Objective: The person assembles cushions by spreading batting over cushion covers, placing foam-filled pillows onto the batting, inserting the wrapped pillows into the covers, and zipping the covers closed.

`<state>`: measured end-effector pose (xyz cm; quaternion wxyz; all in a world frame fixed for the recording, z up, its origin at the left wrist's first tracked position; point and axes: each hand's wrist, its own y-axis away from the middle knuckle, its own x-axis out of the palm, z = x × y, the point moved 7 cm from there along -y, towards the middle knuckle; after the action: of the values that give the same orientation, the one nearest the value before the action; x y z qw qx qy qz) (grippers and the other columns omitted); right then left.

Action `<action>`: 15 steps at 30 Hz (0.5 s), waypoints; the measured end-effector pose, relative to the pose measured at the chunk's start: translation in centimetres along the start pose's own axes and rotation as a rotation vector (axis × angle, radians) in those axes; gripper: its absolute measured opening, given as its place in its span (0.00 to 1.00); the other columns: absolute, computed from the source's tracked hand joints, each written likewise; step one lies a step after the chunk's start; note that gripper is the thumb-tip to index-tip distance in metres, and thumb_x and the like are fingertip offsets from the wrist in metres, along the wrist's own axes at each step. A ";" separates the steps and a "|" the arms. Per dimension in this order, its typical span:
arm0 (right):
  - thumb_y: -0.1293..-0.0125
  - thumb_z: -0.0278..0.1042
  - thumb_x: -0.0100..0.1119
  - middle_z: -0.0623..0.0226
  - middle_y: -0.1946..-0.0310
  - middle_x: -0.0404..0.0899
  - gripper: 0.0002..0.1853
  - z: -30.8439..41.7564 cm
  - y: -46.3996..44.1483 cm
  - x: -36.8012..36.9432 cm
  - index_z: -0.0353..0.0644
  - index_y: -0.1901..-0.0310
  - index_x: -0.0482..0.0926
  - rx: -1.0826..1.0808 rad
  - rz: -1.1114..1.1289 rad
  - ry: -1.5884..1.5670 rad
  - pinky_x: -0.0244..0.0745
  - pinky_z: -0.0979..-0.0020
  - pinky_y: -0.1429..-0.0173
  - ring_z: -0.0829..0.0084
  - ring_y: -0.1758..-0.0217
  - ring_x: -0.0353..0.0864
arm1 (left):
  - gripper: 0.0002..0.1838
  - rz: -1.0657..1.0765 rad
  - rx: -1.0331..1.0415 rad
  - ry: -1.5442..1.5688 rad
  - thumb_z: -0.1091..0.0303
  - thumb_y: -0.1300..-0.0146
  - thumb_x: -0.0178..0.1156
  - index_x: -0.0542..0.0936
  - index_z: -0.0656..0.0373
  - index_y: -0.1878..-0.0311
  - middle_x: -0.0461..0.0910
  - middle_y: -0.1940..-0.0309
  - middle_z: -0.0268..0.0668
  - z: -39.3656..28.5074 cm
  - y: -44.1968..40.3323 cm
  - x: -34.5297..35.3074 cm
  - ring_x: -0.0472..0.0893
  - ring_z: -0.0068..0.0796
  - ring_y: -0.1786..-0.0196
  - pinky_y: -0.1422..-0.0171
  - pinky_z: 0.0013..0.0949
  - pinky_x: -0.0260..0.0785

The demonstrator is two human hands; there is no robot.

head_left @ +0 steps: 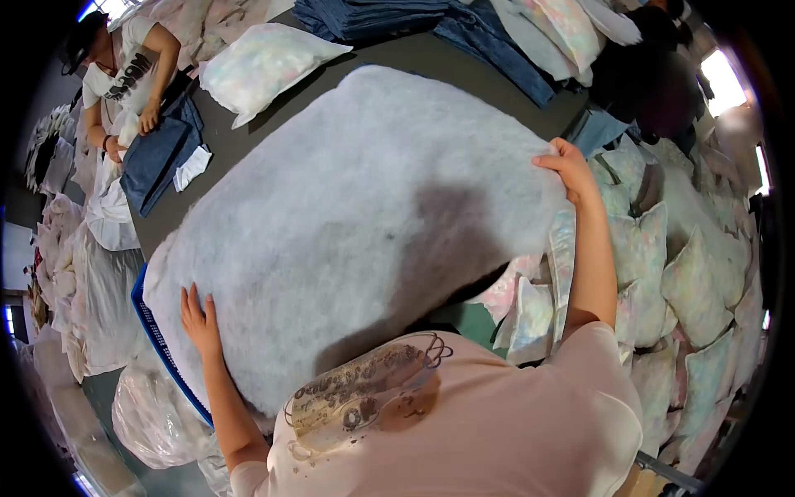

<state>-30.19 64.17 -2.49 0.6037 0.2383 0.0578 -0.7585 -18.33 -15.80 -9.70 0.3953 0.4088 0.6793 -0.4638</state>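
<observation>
A large, white, fluffy sheet of batting [331, 190] spreads in front of my body, covering much of the dark table. My left hand [199, 321] lies with fingers spread on its left part, near a blue plastic basket [147, 319] that shows only as a rim along the edge. At the upper right corner, my right hand [568, 171] pinches the batting's edge, thumb on top and fingers partly hidden beneath. What lies under the batting is hidden.
Across the dark table [397, 56] lie a stuffed white pillow [267, 68] and stacked folded jeans [373, 18]. A co-worker [137, 66] handles jeans [161, 157] at upper left. Piled pillows [687, 282] fill the right side; a plastic-wrapped bundle [157, 418] sits lower left.
</observation>
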 end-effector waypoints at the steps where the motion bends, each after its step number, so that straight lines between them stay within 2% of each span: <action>1: 0.48 0.28 0.71 0.61 0.65 0.85 0.15 -2.1 -0.2 -1.4 0.38 0.58 0.79 -0.032 -0.114 0.286 0.78 0.70 0.60 0.71 0.63 0.85 | 0.26 -0.002 -0.007 -0.002 0.54 0.28 0.55 0.72 0.50 0.30 0.64 0.27 0.46 -0.2 0.0 -0.1 0.63 0.44 0.26 0.23 0.46 0.50; 2: 0.50 0.28 0.70 0.56 0.68 0.85 0.15 -2.8 0.3 -1.4 0.39 0.61 0.78 -0.124 -0.176 0.503 0.78 0.66 0.59 0.64 0.62 0.86 | 0.26 -0.009 -0.014 0.002 0.53 0.28 0.55 0.72 0.50 0.30 0.64 0.27 0.46 -0.5 0.0 0.1 0.63 0.44 0.25 0.23 0.46 0.50; 4: 0.52 0.29 0.70 0.55 0.68 0.84 0.17 -3.9 1.3 0.3 0.39 0.59 0.78 -0.156 -0.210 0.607 0.79 0.61 0.56 0.54 0.61 0.86 | 0.26 -0.035 0.010 -0.002 0.52 0.28 0.55 0.72 0.50 0.31 0.64 0.27 0.46 0.4 -0.2 0.9 0.63 0.44 0.26 0.23 0.46 0.50; 5: 0.50 0.30 0.68 0.55 0.61 0.84 0.17 -2.8 2.7 1.4 0.41 0.56 0.79 -0.318 -0.270 0.720 0.77 0.58 0.49 0.49 0.54 0.83 | 0.26 -0.040 0.022 -0.008 0.51 0.28 0.55 0.72 0.50 0.31 0.65 0.27 0.45 1.1 -0.3 1.3 0.64 0.45 0.26 0.23 0.46 0.51; 7: 0.41 0.29 0.61 0.53 0.49 0.80 0.15 4.5 9.0 5.7 0.40 0.51 0.79 -0.609 -0.471 0.582 0.73 0.59 0.40 0.51 0.43 0.78 | 0.27 -0.044 0.032 -0.024 0.50 0.28 0.55 0.72 0.50 0.31 0.65 0.27 0.45 1.8 -0.5 1.5 0.64 0.44 0.26 0.23 0.46 0.50; 8: 0.40 0.30 0.61 0.53 0.49 0.80 0.17 7.2 12.0 8.3 0.40 0.48 0.78 -0.727 -0.506 0.513 0.72 0.57 0.40 0.49 0.43 0.77 | 0.27 -0.040 0.040 -0.032 0.50 0.28 0.55 0.72 0.50 0.31 0.65 0.27 0.45 1.7 -0.4 1.6 0.64 0.44 0.26 0.23 0.46 0.50; 10: 0.38 0.42 0.63 0.52 0.42 0.77 0.23 8.9 15.0 13.7 0.43 0.42 0.77 -0.928 -0.414 0.527 0.71 0.54 0.38 0.49 0.38 0.74 | 0.26 -0.064 0.056 -0.009 0.51 0.29 0.56 0.74 0.51 0.32 0.68 0.30 0.49 2.1 -0.1 1.4 0.68 0.47 0.29 0.26 0.44 0.57; 11: 0.36 0.49 0.61 0.51 0.36 0.73 0.29 6.4 15.4 16.9 0.44 0.36 0.73 -0.904 -0.499 0.745 0.66 0.48 0.33 0.47 0.32 0.69 | 0.26 -0.062 0.056 0.029 0.51 0.29 0.56 0.75 0.52 0.33 0.69 0.31 0.51 3.4 -0.7 2.1 0.69 0.48 0.30 0.27 0.43 0.58; 12: 0.35 0.54 0.58 0.53 0.32 0.70 0.35 0.3 12.6 20.3 0.45 0.30 0.68 -0.762 -0.415 0.901 0.57 0.42 0.29 0.46 0.27 0.63 | 0.26 -0.048 0.064 0.077 0.51 0.29 0.57 0.75 0.53 0.33 0.70 0.31 0.52 4.4 -1.4 3.3 0.70 0.49 0.30 0.27 0.43 0.60; 13: 0.34 0.56 0.58 0.53 0.33 0.71 0.36 -1.5 12.8 21.1 0.45 0.30 0.68 -0.734 -0.482 0.862 0.57 0.42 0.28 0.46 0.27 0.64 | 0.26 -0.071 0.176 -0.002 0.52 0.28 0.57 0.76 0.57 0.34 0.71 0.33 0.54 4.4 -1.9 3.3 0.71 0.51 0.31 0.28 0.43 0.62; 15: 0.34 0.57 0.57 0.55 0.34 0.72 0.35 -2.5 13.6 21.5 0.43 0.31 0.70 -0.671 -0.598 0.814 0.55 0.40 0.28 0.48 0.28 0.65 | 0.27 -0.019 0.145 0.081 0.52 0.27 0.56 0.75 0.59 0.33 0.70 0.32 0.52 5.6 -2.4 4.3 0.66 0.49 0.27 0.24 0.42 0.57</action>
<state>-20.03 42.37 -11.26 0.3361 0.2792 0.5845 -0.6837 -21.17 -20.93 -14.32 0.3323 0.4483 0.6632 -0.4987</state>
